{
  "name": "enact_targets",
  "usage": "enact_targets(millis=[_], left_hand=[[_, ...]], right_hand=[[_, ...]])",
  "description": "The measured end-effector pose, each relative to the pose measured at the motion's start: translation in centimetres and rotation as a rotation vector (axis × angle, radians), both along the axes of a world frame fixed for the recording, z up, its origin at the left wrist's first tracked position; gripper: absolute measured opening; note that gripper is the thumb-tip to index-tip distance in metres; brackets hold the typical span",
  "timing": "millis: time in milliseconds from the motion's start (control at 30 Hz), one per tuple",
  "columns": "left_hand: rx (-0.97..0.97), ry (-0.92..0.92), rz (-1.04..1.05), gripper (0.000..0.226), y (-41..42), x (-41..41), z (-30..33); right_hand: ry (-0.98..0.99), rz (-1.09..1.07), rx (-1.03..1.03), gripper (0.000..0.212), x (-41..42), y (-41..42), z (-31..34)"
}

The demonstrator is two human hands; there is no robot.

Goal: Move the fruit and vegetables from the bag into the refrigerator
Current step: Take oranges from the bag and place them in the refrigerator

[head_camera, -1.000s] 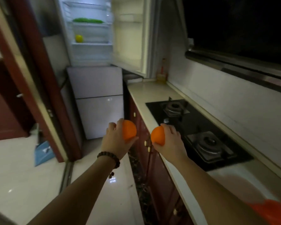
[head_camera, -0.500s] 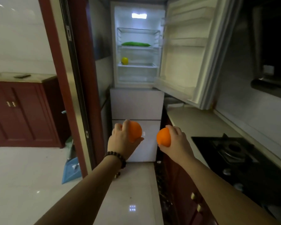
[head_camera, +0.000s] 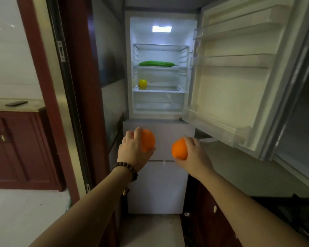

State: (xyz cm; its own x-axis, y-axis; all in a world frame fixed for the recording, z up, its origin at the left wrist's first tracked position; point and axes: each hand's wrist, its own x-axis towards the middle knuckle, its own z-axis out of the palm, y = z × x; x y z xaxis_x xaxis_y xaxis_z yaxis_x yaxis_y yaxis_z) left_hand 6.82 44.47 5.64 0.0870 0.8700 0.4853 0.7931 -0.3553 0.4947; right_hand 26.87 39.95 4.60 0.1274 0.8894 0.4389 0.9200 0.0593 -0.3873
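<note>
Ahead, open refrigerator (head_camera: 161, 107), cucumber (head_camera: 157, 64) above possibly a lemon (head_camera: 142, 83); left hand (head_camera: 134, 152) and right hand (head_camera: 193, 154) each wrapped round an orange.

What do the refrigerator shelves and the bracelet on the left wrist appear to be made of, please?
Refrigerator shelves: likely clear glass or plastic with pale trim, since light passes through. Bracelet: round dark brown beads with a dull sheen, probably wood, though that is uncertain.
</note>
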Motion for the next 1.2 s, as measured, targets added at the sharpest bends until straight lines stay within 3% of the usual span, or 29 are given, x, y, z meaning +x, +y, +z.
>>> enact_targets(millis=[667, 900, 1200], left_hand=[[0.046, -0.065, 0.015, 0.079, 39.3, 8.5, 5.3], [0.135, -0.155, -0.087, 0.081, 53.9, 8.9, 7.1], [0.167, -0.128, -0.107, 0.083, 70.5, 11.2, 10.6]], right_hand=[[0.039, 0.125, 0.078, 0.08, 7.9, 41.8, 5.5], [0.034, 0.048, 0.132, 0.079, 7.8, 56.1, 7.7], [0.08, -0.044, 0.141, 0.08, 10.1, 70.5, 10.8]])
